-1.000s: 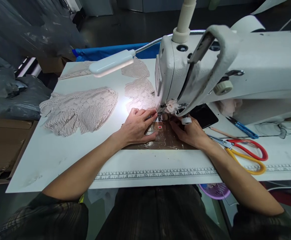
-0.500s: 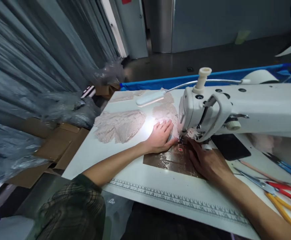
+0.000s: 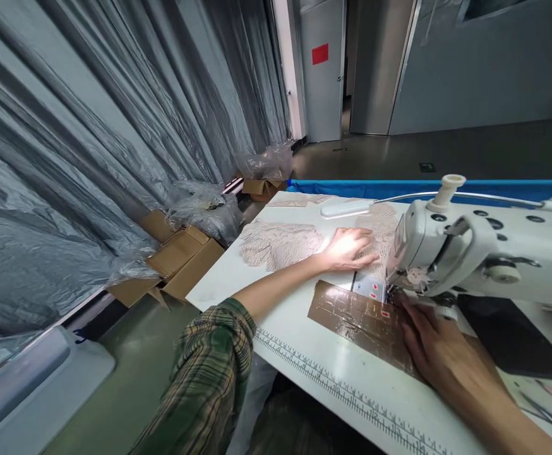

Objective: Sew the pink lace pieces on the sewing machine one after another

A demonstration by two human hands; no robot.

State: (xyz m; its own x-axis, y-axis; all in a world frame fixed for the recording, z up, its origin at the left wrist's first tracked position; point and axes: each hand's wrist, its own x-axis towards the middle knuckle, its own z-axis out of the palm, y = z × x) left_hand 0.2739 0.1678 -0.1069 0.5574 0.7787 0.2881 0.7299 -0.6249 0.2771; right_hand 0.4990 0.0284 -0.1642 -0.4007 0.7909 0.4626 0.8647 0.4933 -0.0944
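My left hand rests on a piece of pale pink lace, its fingers stretched towards the sewing machine. No grip on the cloth shows there. My right hand is low beside the needle area, over brown tape on the table. Its fingertips disappear by the presser foot under the machine head, so what they touch is hidden. Between the hands a metal needle plate with small red marks is exposed. More lace lies left of my left hand.
A lit lamp on a bendable neck shines over the lace. A black flat object and partly visible scissors lie at the right. A printed ruler runs along the front edge. Cardboard boxes stand on the floor at left.
My view has swung left and up. My left hand has drawn away from the needle, up the lace, exposing the metal plate. My right hand stays beside the presser foot.
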